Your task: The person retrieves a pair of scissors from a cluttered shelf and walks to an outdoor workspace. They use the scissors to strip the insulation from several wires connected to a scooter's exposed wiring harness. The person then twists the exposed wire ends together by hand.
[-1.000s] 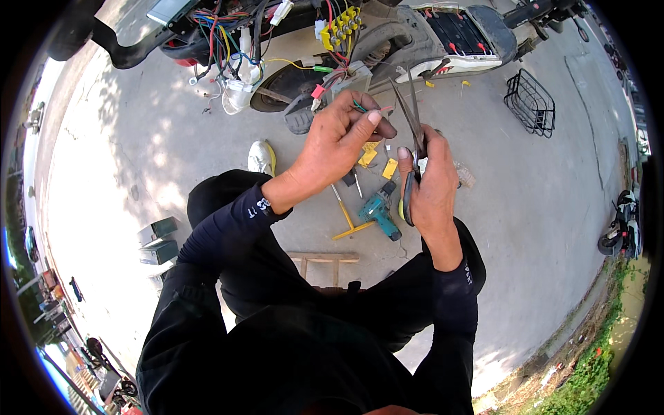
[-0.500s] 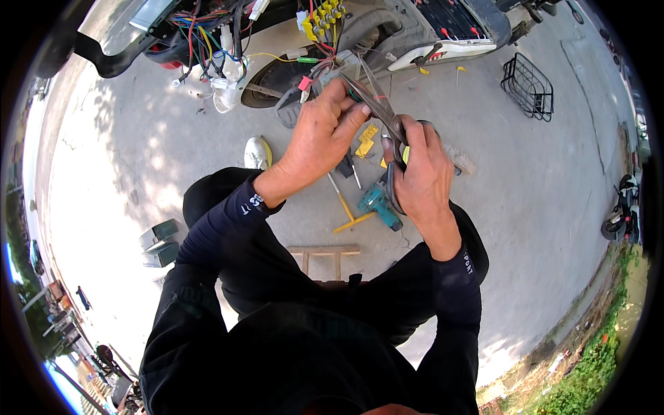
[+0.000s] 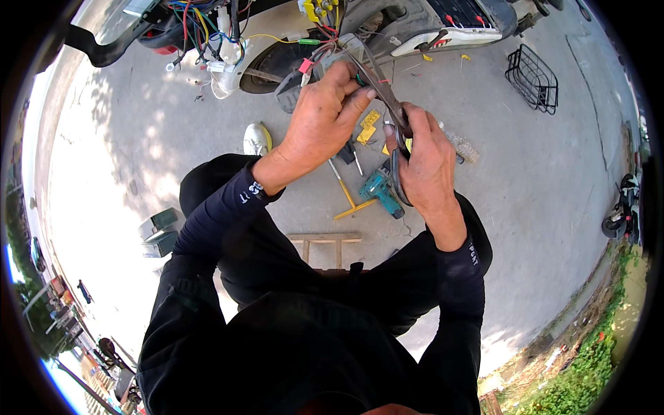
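My right hand is wrapped round the handles of a pair of large dark scissors, whose blades point up and to the left. The blades look nearly closed and reach past the fingertips of my left hand. That hand is pinching a thin wire, dark greenish where it shows; its end is hidden by the fingers and blades. Just beyond, a bundle of wires hangs from a vehicle with its panels off. A red connector and a green connector are on these wires.
Loose coloured wires and a yellow terminal block stick out of the vehicle. On the ground below my hands lie a teal power drill, a yellow T-handle tool and yellow scraps. A black wire basket lies farther right.
The scissor blades have come closer together near my left fingertips. My left hand keeps its pinch. The vehicle sits slightly higher in view.
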